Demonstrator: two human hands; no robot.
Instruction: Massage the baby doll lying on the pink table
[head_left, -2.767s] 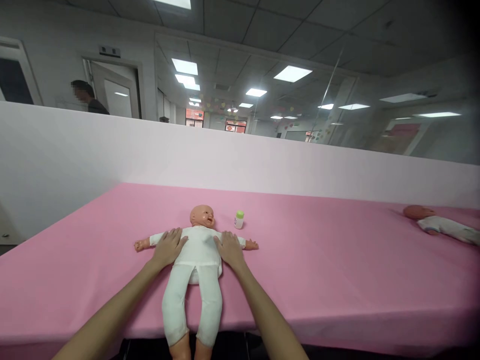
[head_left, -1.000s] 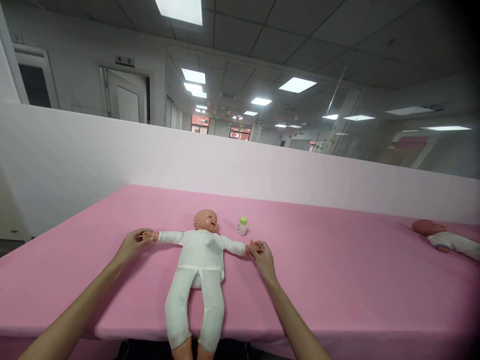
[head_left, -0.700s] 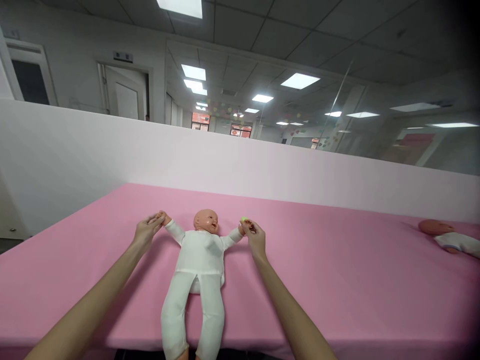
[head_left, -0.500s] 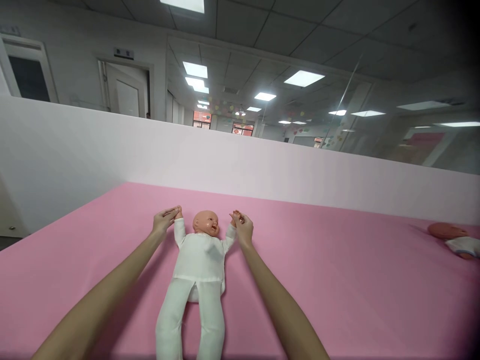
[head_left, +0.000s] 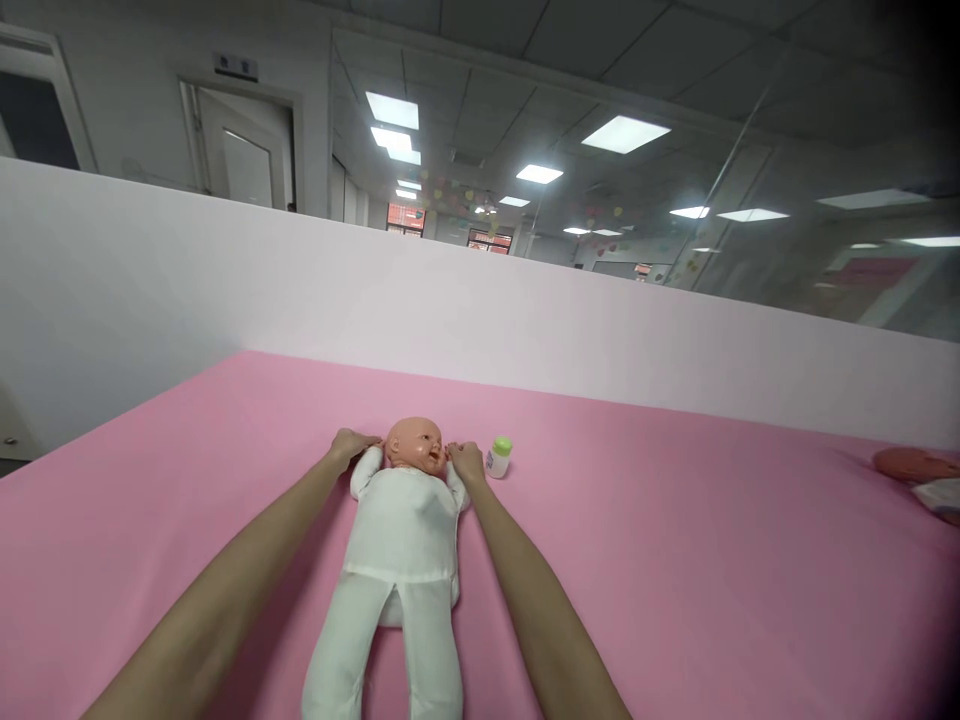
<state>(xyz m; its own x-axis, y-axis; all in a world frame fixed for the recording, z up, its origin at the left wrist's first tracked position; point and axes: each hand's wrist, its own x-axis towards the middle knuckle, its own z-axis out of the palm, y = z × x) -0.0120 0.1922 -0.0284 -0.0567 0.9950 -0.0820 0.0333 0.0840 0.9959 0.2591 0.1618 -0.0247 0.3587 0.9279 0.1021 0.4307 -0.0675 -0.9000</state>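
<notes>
A baby doll (head_left: 405, 525) in white clothes lies on its back on the pink surface (head_left: 660, 560), its head turned to the right. My left hand (head_left: 352, 446) is closed on the doll's hand at the left of its head. On the other side, my right hand (head_left: 468, 463) pinches the doll's other hand close to its cheek. Both doll arms are bent, with the hands near the head. Just right of my right hand stands a small white bottle (head_left: 498, 459) with a green cap.
A second doll (head_left: 915, 466) lies at the far right edge, partly out of view. A white low wall (head_left: 525, 320) runs along the back of the pink surface, with glass above it.
Both my hands have moved inward with the doll's hands, toward its head, and the doll's arms are now bent. The green-capped bottle has come into sight beside my right hand.
</notes>
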